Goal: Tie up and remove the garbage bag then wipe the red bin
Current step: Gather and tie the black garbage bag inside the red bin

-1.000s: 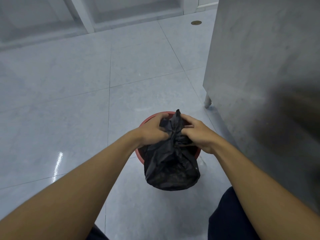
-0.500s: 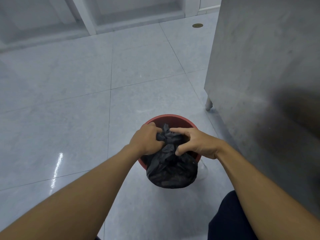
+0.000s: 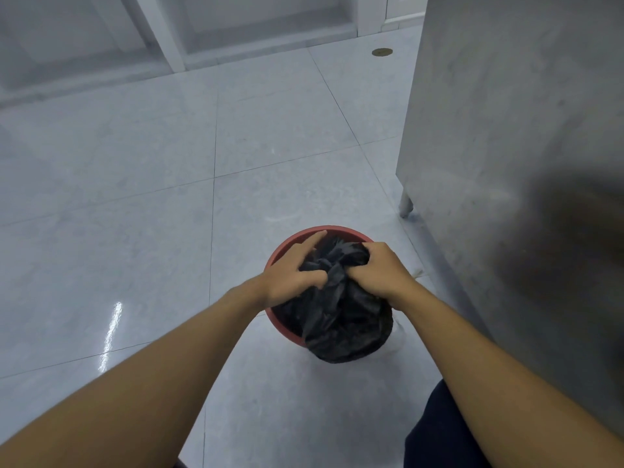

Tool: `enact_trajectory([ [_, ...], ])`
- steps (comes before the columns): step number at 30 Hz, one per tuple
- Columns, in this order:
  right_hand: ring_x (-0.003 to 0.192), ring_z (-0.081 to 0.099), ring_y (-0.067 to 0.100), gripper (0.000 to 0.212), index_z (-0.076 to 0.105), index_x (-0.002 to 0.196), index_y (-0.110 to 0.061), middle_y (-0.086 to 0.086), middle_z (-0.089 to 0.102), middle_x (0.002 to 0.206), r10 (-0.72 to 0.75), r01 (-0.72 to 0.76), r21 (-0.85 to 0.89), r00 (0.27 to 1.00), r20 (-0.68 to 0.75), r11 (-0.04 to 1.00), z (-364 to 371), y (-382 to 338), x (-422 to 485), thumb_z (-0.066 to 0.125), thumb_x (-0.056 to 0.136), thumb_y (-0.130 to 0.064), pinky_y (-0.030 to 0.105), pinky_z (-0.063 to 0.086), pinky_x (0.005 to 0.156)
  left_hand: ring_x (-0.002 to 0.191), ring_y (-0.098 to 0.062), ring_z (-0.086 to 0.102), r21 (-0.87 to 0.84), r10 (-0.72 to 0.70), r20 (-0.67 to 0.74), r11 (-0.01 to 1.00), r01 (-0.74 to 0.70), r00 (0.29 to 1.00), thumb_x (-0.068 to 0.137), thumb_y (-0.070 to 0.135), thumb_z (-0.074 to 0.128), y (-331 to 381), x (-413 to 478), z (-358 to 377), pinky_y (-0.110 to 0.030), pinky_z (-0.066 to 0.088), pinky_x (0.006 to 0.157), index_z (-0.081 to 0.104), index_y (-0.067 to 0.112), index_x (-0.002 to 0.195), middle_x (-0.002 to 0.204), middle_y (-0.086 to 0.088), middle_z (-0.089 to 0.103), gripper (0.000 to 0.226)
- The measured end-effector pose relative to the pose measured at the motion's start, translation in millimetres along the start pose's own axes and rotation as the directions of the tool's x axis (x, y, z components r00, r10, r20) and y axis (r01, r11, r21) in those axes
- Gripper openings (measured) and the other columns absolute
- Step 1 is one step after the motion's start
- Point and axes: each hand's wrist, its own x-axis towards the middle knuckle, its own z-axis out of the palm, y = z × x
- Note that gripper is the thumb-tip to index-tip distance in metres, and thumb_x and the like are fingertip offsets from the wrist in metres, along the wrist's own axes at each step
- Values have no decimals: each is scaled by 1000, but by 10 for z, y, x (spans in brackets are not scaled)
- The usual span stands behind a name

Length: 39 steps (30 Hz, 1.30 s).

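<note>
A round red bin stands on the grey tiled floor just ahead of me. A black garbage bag bulges out of it and hangs over its near rim. Its top is gathered into a twisted bunch between my hands. My left hand grips the bunch from the left, index finger stretched toward the far rim. My right hand is closed on the bunched plastic from the right. The bin's inside and near rim are hidden by the bag.
A tall stainless steel cabinet on a short leg stands close to the right of the bin. White frames and panels line the far wall. A round floor drain cover lies far back. My dark trouser leg is at bottom right.
The bag's gathered top, raised a second ago, has come down lower over the bin. Both hands have shifted their grip on the bunch, and my left index finger now points out.
</note>
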Motion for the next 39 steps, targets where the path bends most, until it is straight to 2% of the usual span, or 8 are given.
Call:
enact_trajectory([
  [5,79,75,17,13,75,94,-18,3,77,89,173,-183,306,983,60,934,-37,-42,12,72,84,-10,28,62,66,136,-16,41,308,35,109,949,-67,993,64,45,90,-74,-24,-17,-36,40,114,15,38,159,148,7,42,121],
  [10,98,75,30,23,74,104,-5,17,76,103,113,-222,413,956,272,883,-83,-108,-12,70,82,-12,44,61,90,103,-20,65,363,128,-132,929,-72,983,86,20,74,-184,27,-78,-38,57,88,61,26,123,111,3,68,39],
  [14,110,70,18,50,69,120,-34,-3,74,116,-101,-55,294,865,491,954,-124,-51,-46,84,73,-26,32,59,90,94,-24,67,273,-2,-343,957,102,939,90,17,66,-206,72,-40,-31,54,77,63,18,114,102,-3,70,24],
  [23,94,68,13,24,75,107,-31,-10,76,99,-47,48,31,998,-42,998,23,12,64,80,84,-32,35,59,86,94,-21,70,-119,24,-214,992,-50,977,74,34,72,-49,57,41,-28,57,75,62,29,96,96,0,69,25],
  [25,100,68,14,32,72,115,-31,-9,75,105,22,-14,111,997,-72,994,47,-3,77,78,83,-31,35,57,90,107,-16,69,-78,186,-108,978,-195,976,68,31,85,-85,39,63,-28,58,86,64,34,111,111,6,70,48],
  [29,102,66,14,17,69,105,-34,-11,72,104,119,-120,249,993,18,961,98,-75,70,72,90,-28,26,55,83,141,-1,32,290,205,-73,941,-176,976,55,48,94,-207,24,156,-20,36,113,10,45,155,158,19,25,131],
  [34,102,72,24,29,75,105,-9,8,77,106,67,-210,404,938,340,890,-19,-118,27,64,88,-29,38,59,92,109,-4,63,218,225,-323,963,-159,919,79,23,78,-205,90,142,-25,55,94,52,30,135,121,12,66,62],
  [39,78,71,20,35,77,76,-15,3,73,73,2,-16,88,987,158,996,-61,-83,11,55,101,-27,30,57,72,77,-12,67,172,43,-464,984,43,885,80,21,73,-154,176,187,-30,57,71,70,20,89,81,7,72,10],
])
